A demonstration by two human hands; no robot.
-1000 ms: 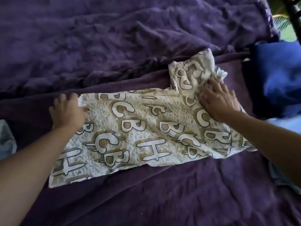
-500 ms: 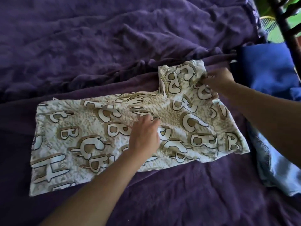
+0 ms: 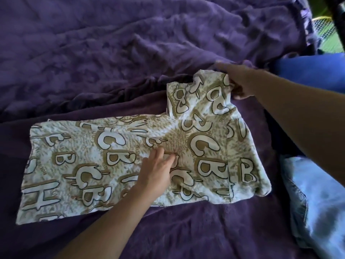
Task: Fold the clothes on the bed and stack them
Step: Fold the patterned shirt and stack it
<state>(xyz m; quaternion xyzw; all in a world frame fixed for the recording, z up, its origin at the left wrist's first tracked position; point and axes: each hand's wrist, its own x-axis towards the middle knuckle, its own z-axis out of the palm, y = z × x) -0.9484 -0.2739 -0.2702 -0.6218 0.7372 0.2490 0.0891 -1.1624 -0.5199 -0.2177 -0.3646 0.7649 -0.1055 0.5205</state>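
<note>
Pinning the lettered shirt (image 3: 121, 165) flat with the left hand (image 3: 158, 174), fingers straight and pressing down around the middle of the fabric, while the right hand (image 3: 240, 81) has the end of the sleeve (image 3: 201, 94) pinched up at the far right corner. Shirt's spread sideways across the purple blanket (image 3: 130, 53), hem end out to the left, sleeve sticking up away from the body.

Looks like the sleeve is about to get folded in over the body. Risks: that blanket is plush and rumpled, so if the sleeve gets pulled hard the whole shirt could drag and bunch under the palm rather than crease clean. There's already a ripple of wrinkles by the left hand, fold over that and it gets locked in. Also the right edge sits just beside the light denim piece (image 3: 321, 202) and near the blue garment (image 3: 313, 71), so a sloppy swing could catch one of those and pull it into the fold. Hem corner on the left isn't held by anything, it may curl
</note>
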